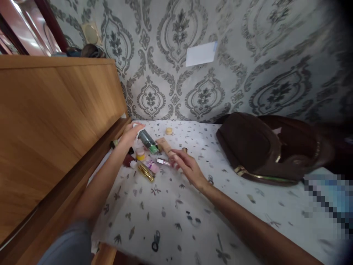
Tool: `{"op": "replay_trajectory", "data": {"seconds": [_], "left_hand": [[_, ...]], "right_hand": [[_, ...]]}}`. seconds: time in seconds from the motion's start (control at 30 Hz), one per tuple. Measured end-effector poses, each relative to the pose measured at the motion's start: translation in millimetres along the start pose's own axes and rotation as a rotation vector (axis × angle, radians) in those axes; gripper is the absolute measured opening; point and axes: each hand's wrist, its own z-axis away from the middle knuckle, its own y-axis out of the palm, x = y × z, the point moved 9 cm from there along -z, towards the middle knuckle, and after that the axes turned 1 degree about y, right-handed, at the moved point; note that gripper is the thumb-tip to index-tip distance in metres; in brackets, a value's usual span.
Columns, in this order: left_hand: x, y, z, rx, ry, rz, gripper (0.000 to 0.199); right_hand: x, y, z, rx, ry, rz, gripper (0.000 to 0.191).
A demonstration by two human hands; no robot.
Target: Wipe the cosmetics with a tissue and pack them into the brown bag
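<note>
My left hand (pixel 131 135) is closed around the white-topped end of a dark green bottle (pixel 147 140), which tilts down to the right. My right hand (pixel 190 168) reaches in from the right, its fingers at the end of a pinkish lip gloss tube (pixel 164 162) with a pale cap. Its forefinger also meets the lower end of a beige box (pixel 164 145). Between and below the hands lie a yellow-banded jar (pixel 140 154), a pink-and-white bottle (pixel 151 165), a gold tube (pixel 145 172) and a dark red bottle (pixel 129 161).
A small round beige jar (pixel 169 130) stands near the wall, and a small brown cap (pixel 184 150) lies behind my right hand. A dark brown bag (pixel 253 147) rests at the right on the patterned white cloth (pixel 165 206). A wooden panel (pixel 60 117) borders the left side.
</note>
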Motion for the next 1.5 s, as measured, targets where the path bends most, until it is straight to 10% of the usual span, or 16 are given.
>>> {"op": "replay_trajectory", "data": {"seconds": [0.1, 0.23, 0.63, 0.97, 1.23, 1.5], "left_hand": [[4, 38.0, 39, 0.069, 0.021, 0.037, 0.019], [20, 69.1, 75, 0.119, 0.028, 0.069, 0.023], [54, 112.2, 121, 0.332, -0.005, -0.01, 0.037], [8, 122.2, 164, 0.247, 0.532, -0.841, 0.034], [-18, 183.3, 236, 0.426, 0.759, -1.09, 0.034], [19, 166.0, 196, 0.475, 0.618, -1.089, 0.035]], "right_hand": [[0, 33, 17, 0.089, 0.222, -0.395, 0.048], [-14, 24, 39, -0.084, 0.289, -0.568, 0.052], [-22, -45, 88, -0.289, 0.122, -0.135, 0.046], [-24, -61, 95, -0.345, 0.116, -0.15, 0.041], [-6, -46, 101, -0.309, -0.029, 0.2, 0.009], [-32, -47, 96, -0.281, 0.057, -0.015, 0.015]]}}
